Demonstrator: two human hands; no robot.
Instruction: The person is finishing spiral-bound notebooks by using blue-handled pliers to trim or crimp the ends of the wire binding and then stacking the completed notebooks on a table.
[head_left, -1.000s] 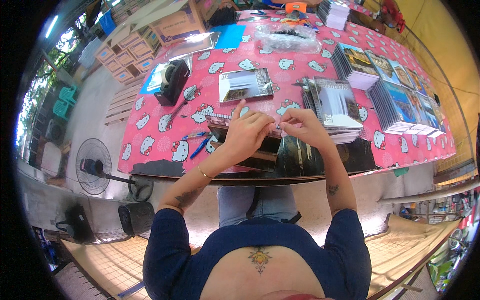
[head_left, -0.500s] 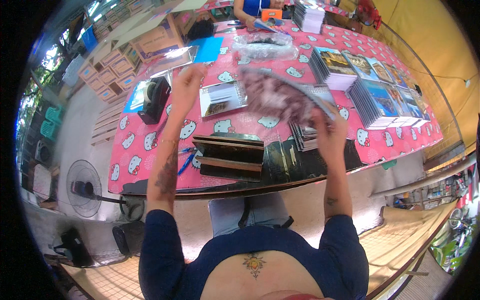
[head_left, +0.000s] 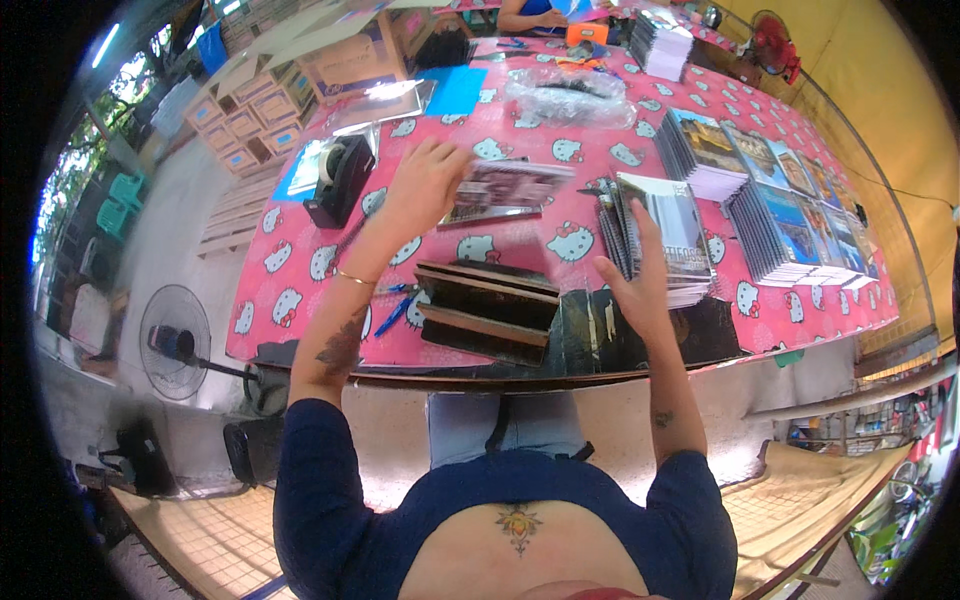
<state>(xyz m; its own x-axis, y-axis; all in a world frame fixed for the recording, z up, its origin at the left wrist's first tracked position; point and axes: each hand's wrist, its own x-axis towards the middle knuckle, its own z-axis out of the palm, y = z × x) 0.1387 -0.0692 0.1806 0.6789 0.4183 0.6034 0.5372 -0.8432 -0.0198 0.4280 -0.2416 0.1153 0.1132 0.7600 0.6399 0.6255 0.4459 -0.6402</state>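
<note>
My left hand (head_left: 430, 185) is closed at the left end of a dark, photo-covered notebook (head_left: 520, 186), blurred by motion and tilted over another notebook lying on the table. My right hand (head_left: 642, 275) has its thumb and fingers apart, resting against the near left side of a stack of spiral notebooks (head_left: 682, 235) with grey-and-white covers. Between my forearms stands a dark slotted wooden stand (head_left: 485, 315) at the table's near edge. Blue pens (head_left: 395, 314) lie to its left.
A black tape dispenser (head_left: 340, 182) stands at the left. Stacks of colourful spiral notebooks (head_left: 765, 215) fill the right side. Bubble wrap (head_left: 570, 98) and a blue sheet (head_left: 455, 90) lie farther back. Across the pink table (head_left: 480, 248) another person's hand (head_left: 550, 18) shows. Cardboard boxes (head_left: 350, 60) stand far left.
The dark notebook has gone from my right hand to my left, moving left and levelling out above the other notebook. My right hand has opened and lowered beside the stack. The view has shifted slightly.
</note>
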